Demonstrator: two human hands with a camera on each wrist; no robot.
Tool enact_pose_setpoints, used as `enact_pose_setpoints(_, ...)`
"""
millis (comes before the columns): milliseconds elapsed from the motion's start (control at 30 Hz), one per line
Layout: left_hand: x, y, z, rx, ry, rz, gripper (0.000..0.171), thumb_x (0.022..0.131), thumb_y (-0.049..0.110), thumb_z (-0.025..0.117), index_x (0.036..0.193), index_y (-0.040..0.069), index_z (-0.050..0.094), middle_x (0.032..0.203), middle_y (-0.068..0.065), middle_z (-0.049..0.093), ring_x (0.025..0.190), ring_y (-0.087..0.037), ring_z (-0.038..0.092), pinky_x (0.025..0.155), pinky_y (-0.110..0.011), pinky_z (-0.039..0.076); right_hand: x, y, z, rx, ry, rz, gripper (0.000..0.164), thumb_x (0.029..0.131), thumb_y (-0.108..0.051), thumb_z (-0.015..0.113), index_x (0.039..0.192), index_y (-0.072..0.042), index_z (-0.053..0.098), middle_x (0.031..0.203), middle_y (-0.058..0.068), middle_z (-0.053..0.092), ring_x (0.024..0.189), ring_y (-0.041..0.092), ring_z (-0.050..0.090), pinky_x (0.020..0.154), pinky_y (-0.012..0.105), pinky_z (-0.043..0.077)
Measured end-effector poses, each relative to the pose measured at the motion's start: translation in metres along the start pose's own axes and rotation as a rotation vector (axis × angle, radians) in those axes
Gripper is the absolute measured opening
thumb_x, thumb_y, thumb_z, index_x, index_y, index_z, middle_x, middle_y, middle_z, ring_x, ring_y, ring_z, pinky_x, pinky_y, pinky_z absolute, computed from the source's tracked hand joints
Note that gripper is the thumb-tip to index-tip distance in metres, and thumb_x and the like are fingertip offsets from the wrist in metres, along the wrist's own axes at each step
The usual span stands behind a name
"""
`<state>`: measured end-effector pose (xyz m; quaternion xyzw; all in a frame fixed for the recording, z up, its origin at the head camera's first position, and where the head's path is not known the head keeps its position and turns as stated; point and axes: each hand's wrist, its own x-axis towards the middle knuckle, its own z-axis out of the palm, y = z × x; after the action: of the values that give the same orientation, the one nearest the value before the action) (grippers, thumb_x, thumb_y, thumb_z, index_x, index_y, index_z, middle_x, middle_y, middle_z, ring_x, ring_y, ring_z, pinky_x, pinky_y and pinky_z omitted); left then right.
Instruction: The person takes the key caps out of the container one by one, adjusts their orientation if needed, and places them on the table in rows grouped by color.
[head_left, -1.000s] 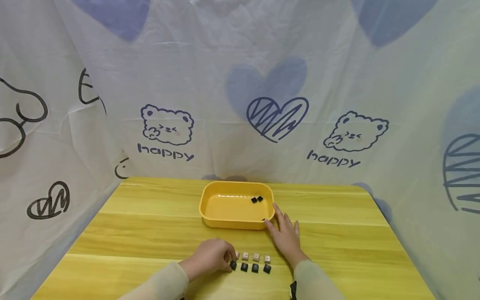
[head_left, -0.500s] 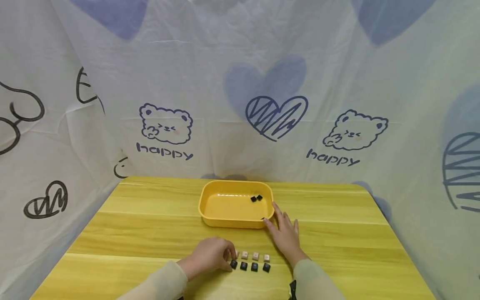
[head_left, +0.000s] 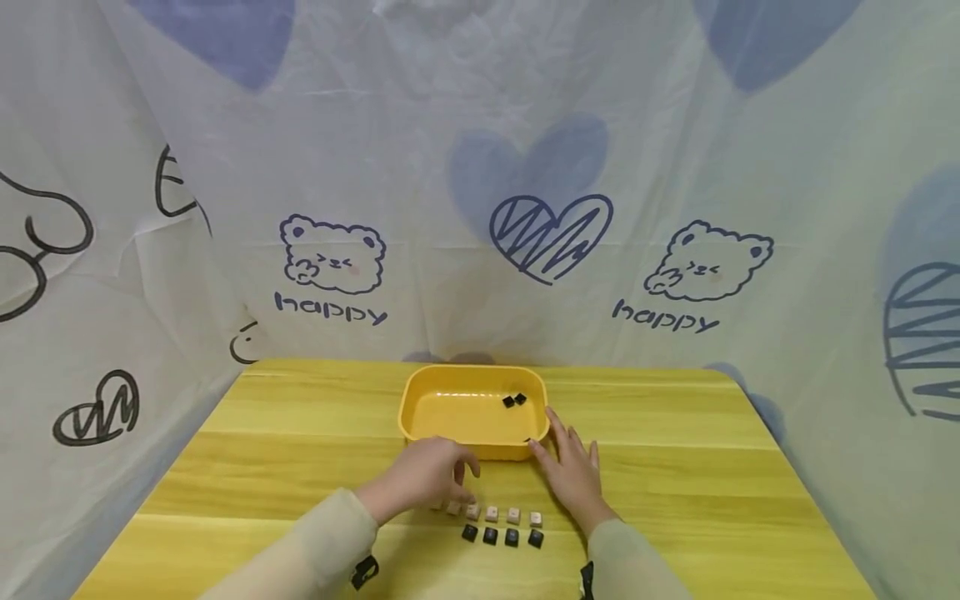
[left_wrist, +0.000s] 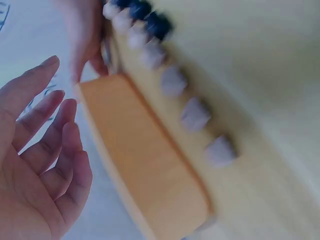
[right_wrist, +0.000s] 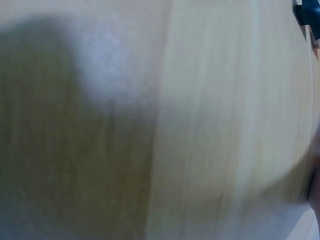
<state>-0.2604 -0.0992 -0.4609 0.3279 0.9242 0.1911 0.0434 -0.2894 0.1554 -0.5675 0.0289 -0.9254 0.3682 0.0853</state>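
Observation:
In the head view my left hand (head_left: 431,475) hovers over a row of white keycaps (head_left: 513,516), between them and the yellow tray (head_left: 408,421). Its fingers are loosely bent with nothing between them, as the left wrist view also shows of the left hand (left_wrist: 47,165). A second row of black keycaps (head_left: 491,536) lies in front of the white ones. My right hand (head_left: 573,479) rests its fingers on the tray's right rim. Inside the tray are two black keycaps (head_left: 514,401) side by side, and a dark bit shows near the right hand's thumb.
A yellow wood-grain table (head_left: 675,467) bears everything. Behind it and at both sides hangs a white cloth (head_left: 442,283) with hearts and bears printed on it. The right wrist view holds mostly blurred table top (right_wrist: 210,110).
My left hand has left the leftmost black keycap, which stays on the table, and moved up toward the tray, uncovering more white keycaps. The right hand has stayed at the rim.

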Motion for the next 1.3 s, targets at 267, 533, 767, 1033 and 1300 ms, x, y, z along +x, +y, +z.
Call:
enact_pose_setpoints(267, 0.025, -0.004, -0.027, 0.037, 0.044, 0.008, 0.026, 0.076, 0.027, 0.084, 0.097, 0.016, 0.074, 0.075, 0.011, 0.062, 0.071, -0.008, 0.057, 0.072, -0.032, 0.05, -0.001, 0.002, -0.001, -0.007, 0.014, -0.006, 0.072, 0.095, -0.065, 0.042, 0.156, -0.035, 0.019, 0.153, 0.006, 0.036, 0.141, 0.039, 0.025, 0.112, 0.057, -0.008)
enact_pose_setpoints(533, 0.053, -0.006, -0.037, 0.038, 0.001, -0.036, 0.026, 0.079, 0.031, 0.082, 0.099, 0.017, 0.073, 0.08, 0.008, 0.064, 0.074, -0.01, 0.058, 0.073, -0.032, 0.049, -0.001, 0.003, 0.0, 0.0, 0.016, -0.005, 0.073, 0.094, -0.064, 0.043, 0.156, -0.032, 0.022, 0.152, 0.006, 0.036, 0.141, 0.04, 0.025, 0.112, 0.058, -0.008)
enact_pose_setpoints(767, 0.077, -0.011, -0.039, 0.043, -0.042, -0.06, 0.026, 0.081, 0.029, 0.081, 0.102, 0.017, 0.073, 0.09, 0.002, 0.068, 0.077, -0.011, 0.059, 0.075, -0.032, 0.05, 0.001, 0.002, 0.002, -0.012, 0.008, 0.006, 0.071, 0.095, -0.064, 0.042, 0.156, -0.034, 0.02, 0.153, 0.005, 0.036, 0.142, 0.04, 0.024, 0.112, 0.057, -0.008)
enact_pose_setpoints(1033, 0.105, -0.021, -0.039, 0.046, -0.066, -0.056, 0.024, 0.083, 0.025, 0.079, 0.103, 0.013, 0.074, 0.101, -0.001, 0.069, 0.082, -0.012, 0.061, 0.078, -0.031, 0.051, -0.001, 0.0, 0.002, -0.007, 0.003, 0.016, 0.072, 0.095, -0.064, 0.043, 0.156, -0.034, 0.019, 0.153, 0.006, 0.035, 0.142, 0.04, 0.023, 0.112, 0.057, -0.01)
enact_pose_setpoints(1300, 0.131, -0.031, -0.032, 0.09, -0.147, 0.003, 0.026, 0.084, 0.025, 0.078, 0.107, 0.014, 0.073, 0.104, -0.002, 0.069, 0.085, -0.011, 0.061, 0.077, -0.028, 0.051, -0.002, 0.0, 0.004, -0.017, 0.022, 0.013, 0.071, 0.095, -0.064, 0.043, 0.156, -0.035, 0.02, 0.152, 0.007, 0.037, 0.141, 0.041, 0.025, 0.112, 0.057, -0.008)
